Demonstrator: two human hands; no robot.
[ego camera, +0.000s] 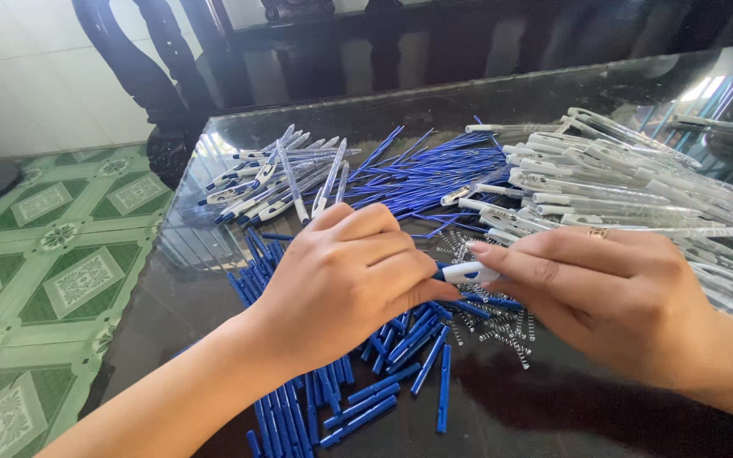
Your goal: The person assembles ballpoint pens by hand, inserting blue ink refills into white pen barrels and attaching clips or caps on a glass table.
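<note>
Both hands meet over the middle of the table, and between them they hold one pen part. Fingers of the right hand (612,293) are pressed together around a white pen piece (468,271) with a blue end, thumb below and forefinger on top, so the grip is closed on it. Opposite, the left hand (345,284) is curled into a loose fist, its fingertips touching the blue end of the same piece; what exactly it pinches there I cannot tell. Just under the grip and toward the person lie many short blue plastic pieces (383,394) in a loose heap. Directly below the right hand there is a scatter of small metal springs (502,326). Beyond the grip lies a fan of thin blue refills (422,174), left of them some finished pens (277,182) with blue tips, and to the right a big pile of clear white pen bodies (612,182). All things lie loose on a dark glossy table (553,407), not in any box. Left of the table the floor (44,263) has green patterned tiles, and behind it stands dark carved wooden furniture (142,72).
</note>
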